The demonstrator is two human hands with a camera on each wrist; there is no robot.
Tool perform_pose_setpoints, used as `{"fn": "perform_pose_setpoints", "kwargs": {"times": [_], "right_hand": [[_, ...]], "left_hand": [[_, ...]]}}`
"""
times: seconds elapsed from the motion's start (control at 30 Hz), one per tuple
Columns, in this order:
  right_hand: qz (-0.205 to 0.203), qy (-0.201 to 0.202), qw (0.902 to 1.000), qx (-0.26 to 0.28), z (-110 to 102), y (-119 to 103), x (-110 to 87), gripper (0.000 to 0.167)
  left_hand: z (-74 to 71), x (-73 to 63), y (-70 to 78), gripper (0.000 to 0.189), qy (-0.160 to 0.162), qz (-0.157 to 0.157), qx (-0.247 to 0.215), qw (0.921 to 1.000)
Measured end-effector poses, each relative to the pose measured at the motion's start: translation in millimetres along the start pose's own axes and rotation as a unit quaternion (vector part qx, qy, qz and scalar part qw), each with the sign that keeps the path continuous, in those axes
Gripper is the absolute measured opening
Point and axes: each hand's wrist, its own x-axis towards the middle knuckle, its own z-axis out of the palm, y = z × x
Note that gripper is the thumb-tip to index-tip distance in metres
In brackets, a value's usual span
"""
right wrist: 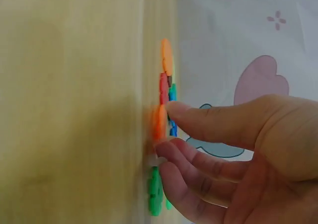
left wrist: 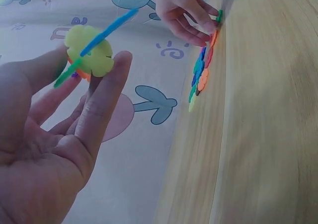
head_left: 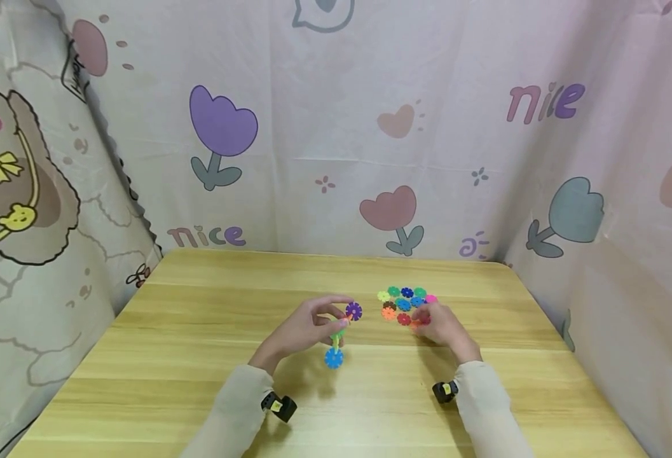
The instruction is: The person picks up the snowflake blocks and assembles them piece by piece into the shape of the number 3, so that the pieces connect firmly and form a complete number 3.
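Left hand (head_left: 306,326), left of the cluster of loose notched discs (head_left: 404,305) on the wooden table (head_left: 181,318), clamps a chain of joined discs (left wrist: 99,62) between thumb and fingers, raised off the wood; its purple disc (head_left: 354,311) is nearest the cluster, its blue disc (head_left: 334,358) farther from it. Right hand (head_left: 441,326) is at the cluster's near right edge, thumb and fingers curved about an orange disc (right wrist: 159,122); cannot tell whether they pinch it. A green disc (right wrist: 155,191) lies just beside those fingers.

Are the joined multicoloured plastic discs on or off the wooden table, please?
Off: the left hand holds the joined discs above the table.
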Motion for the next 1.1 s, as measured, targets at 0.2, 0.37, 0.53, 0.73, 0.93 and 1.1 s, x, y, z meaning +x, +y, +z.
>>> {"fn": "perform_pose_setpoints", "kwargs": {"times": [0.2,0.37,0.53,0.73,0.93,1.1], "right_hand": [[-0.006,-0.008,0.9999,-0.012,4,3,0.9,0.023],[0.004,-0.007,0.9999,-0.012,5,2,1.6,0.022],[0.001,-0.013,0.9998,-0.018,7,-1,2.3,0.020],[-0.011,-0.036,0.9993,-0.003,7,-6,-0.6,0.019],[-0.018,-0.052,0.9985,0.007,4,-11,-1.6,0.019],[-0.029,-0.055,0.9971,0.043,1,-15,-1.8,0.010]], "left_hand": [[1.4,0.4,1.5,0.047,0.010,0.012,0.034,0.9993],[1.7,0.4,1.5,0.046,0.023,0.011,0.070,0.9972],[0.9,0.9,2.5,0.046,0.020,0.013,0.067,0.9975],[0.9,1.4,3.0,0.047,0.015,0.017,0.060,0.9979],[2.2,1.5,2.2,0.045,0.012,0.016,0.058,0.9981],[2.8,2.1,1.7,0.045,0.011,0.015,0.061,0.9979]]}}
